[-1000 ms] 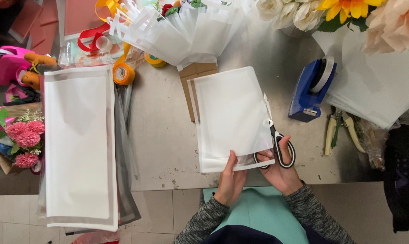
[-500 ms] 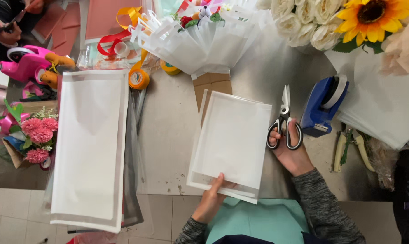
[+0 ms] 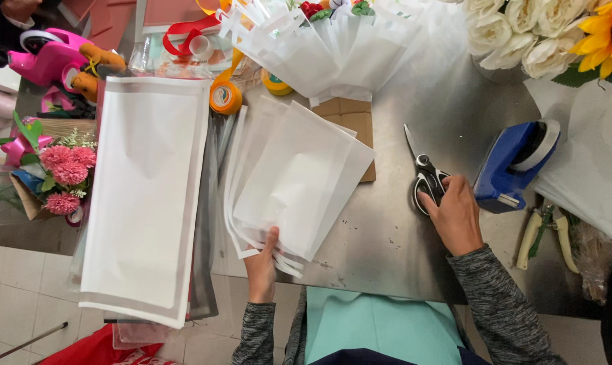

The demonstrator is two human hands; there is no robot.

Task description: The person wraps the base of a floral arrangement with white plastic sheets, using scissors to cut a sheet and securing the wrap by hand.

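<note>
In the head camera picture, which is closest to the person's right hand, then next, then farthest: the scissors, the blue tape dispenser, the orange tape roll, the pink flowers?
From the right hand:
1. Scissors, under its fingers.
2. Blue tape dispenser, just beside it on the right.
3. Orange tape roll, far across the white sheets.
4. Pink flowers, at the left table edge.

I see a grey metal surface (image 3: 400, 230) filling the middle of the view, scuffed and faintly shiny under even, soft light. Toward 7 o'clock the floor (image 3: 29, 297) shows pale square tiles with thin dark joints. At 10 o'clock a darker stretch of the surface (image 3: 22, 233) edges the tiles. I cannot make out any walls or windows from here.
</note>
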